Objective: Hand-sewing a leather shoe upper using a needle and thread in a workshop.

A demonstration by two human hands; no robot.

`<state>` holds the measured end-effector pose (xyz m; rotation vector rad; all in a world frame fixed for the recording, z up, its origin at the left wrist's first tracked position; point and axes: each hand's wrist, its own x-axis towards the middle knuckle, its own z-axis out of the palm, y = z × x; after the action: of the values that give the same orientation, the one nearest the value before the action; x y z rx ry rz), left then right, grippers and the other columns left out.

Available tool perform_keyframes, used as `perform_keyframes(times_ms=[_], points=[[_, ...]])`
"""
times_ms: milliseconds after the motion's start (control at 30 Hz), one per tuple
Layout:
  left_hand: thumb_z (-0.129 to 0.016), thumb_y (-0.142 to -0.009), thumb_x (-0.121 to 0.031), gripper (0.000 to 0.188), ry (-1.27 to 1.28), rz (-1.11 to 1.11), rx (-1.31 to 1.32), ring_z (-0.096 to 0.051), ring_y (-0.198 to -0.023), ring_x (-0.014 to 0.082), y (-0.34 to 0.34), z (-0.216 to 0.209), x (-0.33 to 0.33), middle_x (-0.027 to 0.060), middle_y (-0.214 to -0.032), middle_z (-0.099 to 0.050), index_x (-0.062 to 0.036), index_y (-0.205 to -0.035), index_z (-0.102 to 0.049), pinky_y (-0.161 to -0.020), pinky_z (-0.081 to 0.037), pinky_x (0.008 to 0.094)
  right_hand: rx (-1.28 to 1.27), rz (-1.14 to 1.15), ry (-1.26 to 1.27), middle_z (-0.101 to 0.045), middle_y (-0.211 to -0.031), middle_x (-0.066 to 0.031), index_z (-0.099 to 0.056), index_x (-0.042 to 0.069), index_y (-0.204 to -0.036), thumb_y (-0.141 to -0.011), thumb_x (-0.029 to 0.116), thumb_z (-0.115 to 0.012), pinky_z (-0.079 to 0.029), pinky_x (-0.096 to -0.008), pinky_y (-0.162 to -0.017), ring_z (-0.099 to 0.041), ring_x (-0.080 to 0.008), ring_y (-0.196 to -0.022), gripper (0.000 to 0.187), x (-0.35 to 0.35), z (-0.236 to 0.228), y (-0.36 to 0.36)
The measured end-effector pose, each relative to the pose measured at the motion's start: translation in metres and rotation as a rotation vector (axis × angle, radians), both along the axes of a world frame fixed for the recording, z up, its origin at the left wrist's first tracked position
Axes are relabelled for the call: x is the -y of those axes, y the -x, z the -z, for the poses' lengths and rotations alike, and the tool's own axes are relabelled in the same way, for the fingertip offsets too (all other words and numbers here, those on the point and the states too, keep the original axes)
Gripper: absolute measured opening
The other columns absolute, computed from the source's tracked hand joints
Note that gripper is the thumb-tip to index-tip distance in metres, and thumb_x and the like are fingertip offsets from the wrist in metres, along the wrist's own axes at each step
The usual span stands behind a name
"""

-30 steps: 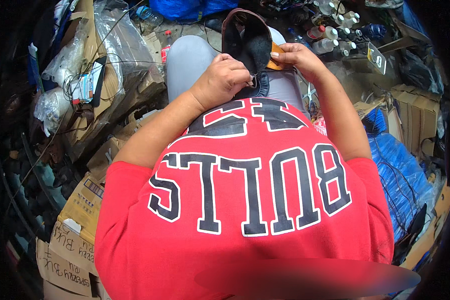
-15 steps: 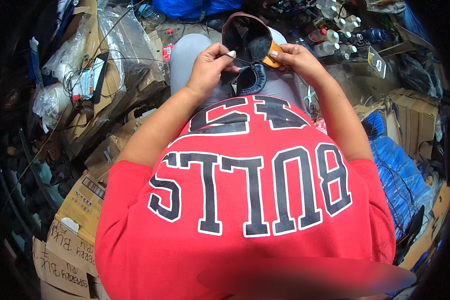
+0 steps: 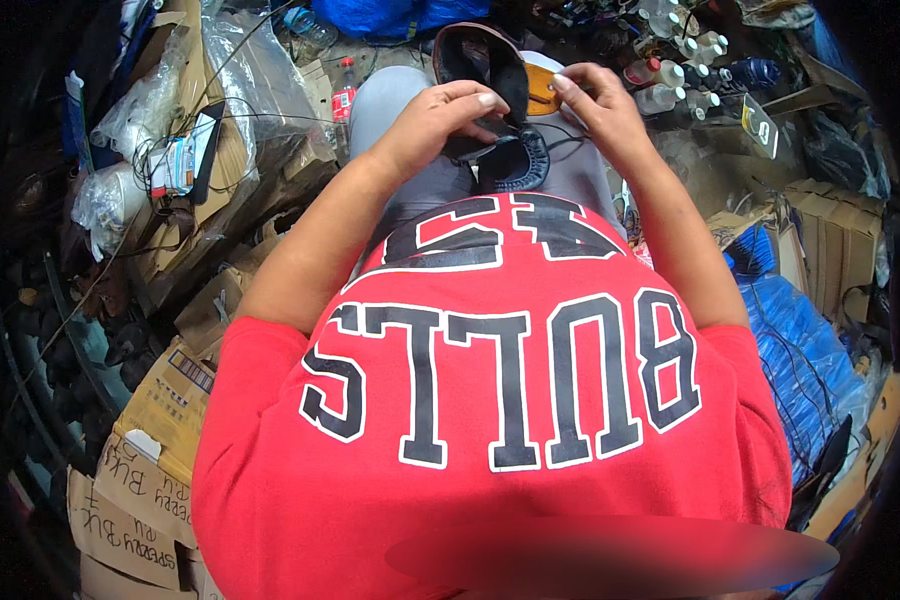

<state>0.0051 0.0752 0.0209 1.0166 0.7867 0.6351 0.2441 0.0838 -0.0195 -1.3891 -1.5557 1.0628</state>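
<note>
Black shoe [image 3: 511, 78] sits at the lap's [image 3: 378, 100] far edge, likely for support; left hand [image 3: 438, 122] and right hand [image 3: 602, 102] half-curled, grips unclear.

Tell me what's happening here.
A person in a red shirt has both hands at a dark, shoe-like item over their grey-clad lap. The left hand is at its near side, fingers partly hidden; the right hand has its fingertips at the edge of an orange-tan flap. Bottles are clustered beyond the right hand.
</note>
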Motion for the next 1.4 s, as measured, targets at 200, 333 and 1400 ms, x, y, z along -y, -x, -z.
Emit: perform_keyframes(times_ms=[200, 333, 1400], points=[[-0.068, -0.081, -0.013, 0.018, -0.114, -0.014, -0.394, -0.059, -0.074, 0.0093, -0.008, 0.013, -0.002, 0.0042, -0.084, -0.065, 0.0006, -0.092, -0.066, -0.069, -0.048, 0.0217, 0.208, -0.086, -0.164, -0.055, -0.08, -0.006, -0.062, 0.004, -0.078, -0.075, 0.018, -0.07, -0.043, -0.0274, -0.064, -0.052, -0.019, -0.07, 0.016, 0.026, -0.022, -0.013], [-0.068, -0.08, -0.01, 0.016, -0.186, 0.058, -0.415, -0.059, -0.076, 0.0085, -0.011, 0.014, -0.003, 0.0032, -0.082, -0.064, 0.0005, -0.091, -0.066, -0.07, -0.049, 0.0222, 0.28, -0.231, -0.2, -0.057, -0.077, -0.0057, -0.065, 0.006, -0.085, -0.075, 0.017, -0.069, -0.045, -0.0292, -0.066, -0.056, -0.0205, -0.076, 0.016, 0.038, -0.017, -0.014], [-0.052, -0.092, -0.018, 0.019, -0.35, -0.173, 0.067, -0.053, -0.101, 0.0187, 0.076, -0.047, -0.004, 0.0062, -0.103, -0.055, -0.0045, -0.097, -0.063, -0.091, -0.041, 0.0349, -0.142, -0.335, 0.456, -0.061, -0.092, -0.0012, -0.054, -0.001, -0.116, -0.088, 0.019, -0.062, -0.047, -0.0226, -0.073, -0.056, -0.0072, -0.079, 0.036, -0.004, -0.015, -0.001]])
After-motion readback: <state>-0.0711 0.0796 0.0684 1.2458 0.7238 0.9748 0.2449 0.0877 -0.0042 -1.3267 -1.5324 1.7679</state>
